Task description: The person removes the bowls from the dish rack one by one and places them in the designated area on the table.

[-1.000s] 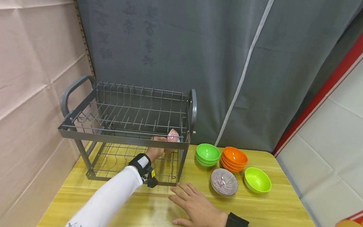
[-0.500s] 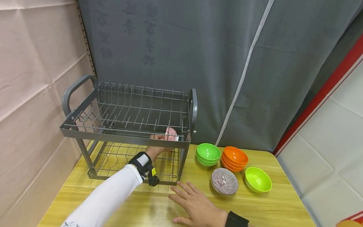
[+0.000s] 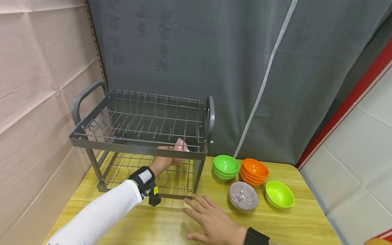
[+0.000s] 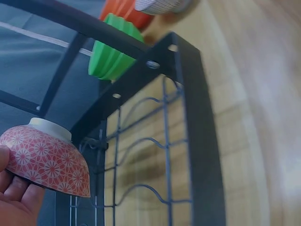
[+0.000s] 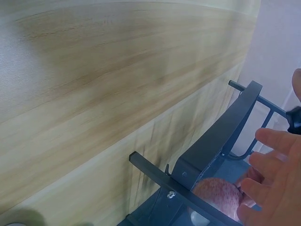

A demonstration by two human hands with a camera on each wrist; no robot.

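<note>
The wooden surface (image 3: 277, 223) carries a grey wire rack (image 3: 139, 145) at 10 o'clock. At 2 o'clock stand green bowls (image 3: 226, 166), orange bowls (image 3: 254, 171), a lime bowl (image 3: 279, 194) and a patterned bowl (image 3: 243, 195). The right hand (image 3: 211, 224) lies flat on the surface, fingers spread and relaxed, holding nothing, just in front of the rack. The left hand (image 3: 164, 160) reaches into the rack's lower tier, grasping a pink bowl (image 4: 44, 162) upside down at the right end.

The left hand (image 3: 164, 159) has carried the pink bowl (image 3: 180, 146) slightly leftward inside the rack (image 3: 139, 147).
</note>
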